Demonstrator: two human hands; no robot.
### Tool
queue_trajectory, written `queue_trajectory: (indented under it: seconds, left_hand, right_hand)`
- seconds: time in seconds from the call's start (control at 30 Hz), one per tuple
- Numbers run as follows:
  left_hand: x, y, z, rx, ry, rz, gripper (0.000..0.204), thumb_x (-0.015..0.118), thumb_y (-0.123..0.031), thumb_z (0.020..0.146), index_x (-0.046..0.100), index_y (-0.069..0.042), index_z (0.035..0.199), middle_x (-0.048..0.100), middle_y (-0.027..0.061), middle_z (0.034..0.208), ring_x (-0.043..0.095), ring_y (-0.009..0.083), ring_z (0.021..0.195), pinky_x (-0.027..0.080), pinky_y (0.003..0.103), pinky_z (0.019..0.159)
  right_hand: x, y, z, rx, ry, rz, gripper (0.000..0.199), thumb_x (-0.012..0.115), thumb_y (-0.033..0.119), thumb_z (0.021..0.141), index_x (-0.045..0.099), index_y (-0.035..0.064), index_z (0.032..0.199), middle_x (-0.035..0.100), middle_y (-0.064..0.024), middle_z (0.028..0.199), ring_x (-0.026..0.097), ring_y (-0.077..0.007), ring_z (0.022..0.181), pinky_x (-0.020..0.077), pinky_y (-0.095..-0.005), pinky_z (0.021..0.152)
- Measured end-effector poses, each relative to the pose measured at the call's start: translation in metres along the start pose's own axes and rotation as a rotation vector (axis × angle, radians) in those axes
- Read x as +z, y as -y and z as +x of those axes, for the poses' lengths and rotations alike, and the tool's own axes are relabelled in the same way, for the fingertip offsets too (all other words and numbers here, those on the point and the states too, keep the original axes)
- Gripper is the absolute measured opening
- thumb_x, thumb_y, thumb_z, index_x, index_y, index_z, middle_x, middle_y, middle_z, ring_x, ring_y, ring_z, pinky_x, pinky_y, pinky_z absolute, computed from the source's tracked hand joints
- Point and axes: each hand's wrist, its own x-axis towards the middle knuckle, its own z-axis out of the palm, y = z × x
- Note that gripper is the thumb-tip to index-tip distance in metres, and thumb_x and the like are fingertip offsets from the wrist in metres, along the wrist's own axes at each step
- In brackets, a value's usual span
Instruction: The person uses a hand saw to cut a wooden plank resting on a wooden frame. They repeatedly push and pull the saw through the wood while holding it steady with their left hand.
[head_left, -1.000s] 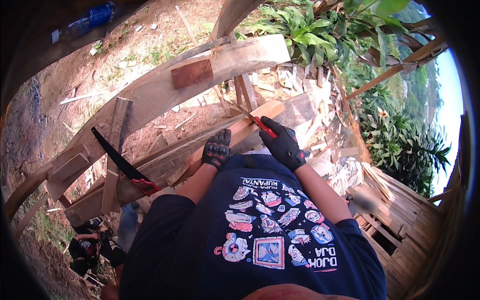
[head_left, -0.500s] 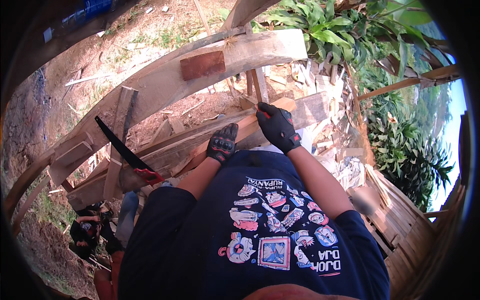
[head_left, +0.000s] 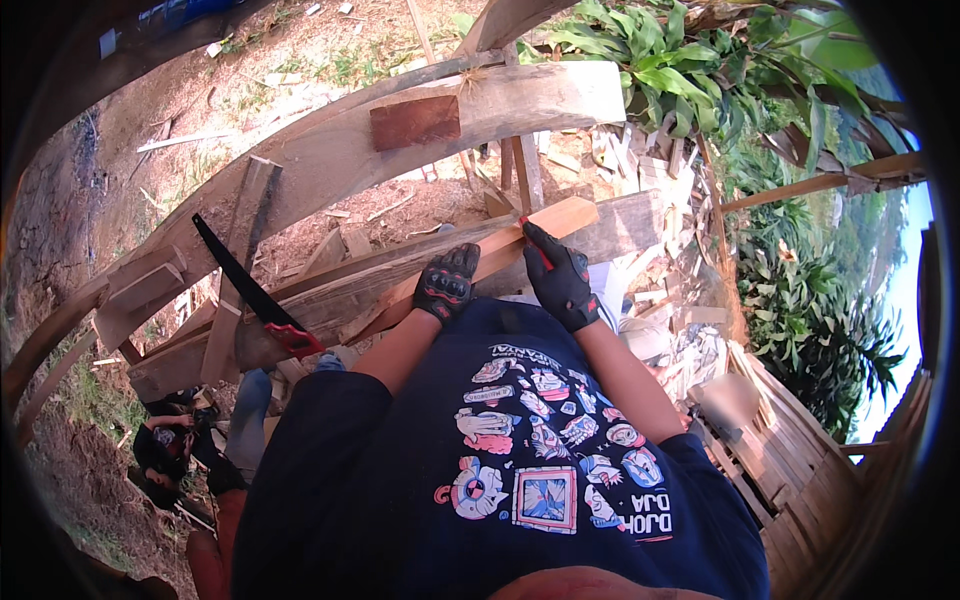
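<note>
A pale squared wooden strip (head_left: pixel 563 219) lies slantwise on the plank bench in front of me. My left hand (head_left: pixel 446 283), in a black glove with red trim, is closed over the strip's nearer part. On the strip's right part, my gloved right hand (head_left: pixel 560 276) is closed round a slim red pencil-like stick (head_left: pixel 541 256), its upper end at the wood. Its exact kind cannot be made out. Left of my hands, a handsaw (head_left: pixel 240 275) with a black blade and red handle leans across the boards.
A broad curved plank (head_left: pixel 330 150) spans beyond the bench, with a reddish-brown block (head_left: pixel 415 122) on it. Upright slats (head_left: pixel 238 260) cross the bench at left. Wood offcuts litter the ground at right. Another person (head_left: pixel 170 445) is at lower left, beside stacked boards' opposite side.
My right hand has drawn back slightly toward me and turned, so more of the strip's right end and the red stick shows. My left hand stays on the wood.
</note>
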Motion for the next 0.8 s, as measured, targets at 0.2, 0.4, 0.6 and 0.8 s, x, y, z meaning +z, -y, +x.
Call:
queue_trajectory:
  seconds: [0.2, 0.4, 0.6, 0.8]
  left_hand:
    - [0.006, 0.0, -0.001, -0.024, -0.002, 0.017, 0.071, 0.071, -0.033, 0.096, 0.05, -0.007, 0.16, 0.062, 0.0187, 0.154, 0.063, 0.0333, 0.14, 0.048, 0.049, 0.117]
    - [0.01, -0.002, -0.002, 0.005, -0.045, 0.064, 0.067, 0.063, -0.03, 0.097, 0.052, -0.007, 0.159, 0.065, 0.018, 0.152, 0.064, 0.0315, 0.138, 0.049, 0.048, 0.116]
    - [-0.003, -0.007, 0.001, -0.033, -0.057, 0.023, 0.065, 0.071, -0.035, 0.096, 0.055, -0.01, 0.154, 0.067, 0.0188, 0.147, 0.068, 0.0361, 0.13, 0.053, 0.05, 0.111]
    - [0.004, -0.005, 0.002, -0.041, -0.079, 0.045, 0.059, 0.069, -0.038, 0.097, 0.058, -0.013, 0.149, 0.072, 0.0179, 0.139, 0.073, 0.0369, 0.119, 0.058, 0.05, 0.102]
  right_hand:
    - [-0.029, 0.001, 0.042, 0.087, 0.133, 0.091, 0.042, 0.066, 0.037, 0.104, 0.078, 0.0073, 0.131, 0.078, -0.0213, 0.126, 0.075, -0.0374, 0.12, 0.0564, -0.0439, 0.106]
    - [-0.02, -0.007, 0.029, 0.063, 0.069, 0.118, 0.044, 0.067, 0.036, 0.104, 0.076, 0.0074, 0.136, 0.078, -0.02, 0.131, 0.074, -0.0359, 0.123, 0.0547, -0.0422, 0.109]
    - [-0.007, -0.051, -0.021, -0.079, -0.064, 0.15, 0.044, 0.066, 0.031, 0.106, 0.071, 0.0103, 0.145, 0.08, -0.0181, 0.108, 0.077, -0.025, 0.089, 0.0593, -0.0398, 0.086]
    - [0.0, -0.065, -0.048, -0.116, -0.093, 0.179, 0.05, 0.066, 0.031, 0.108, 0.064, 0.0139, 0.155, 0.07, -0.0086, 0.085, 0.065, -0.0142, 0.071, 0.0559, -0.0356, 0.072]
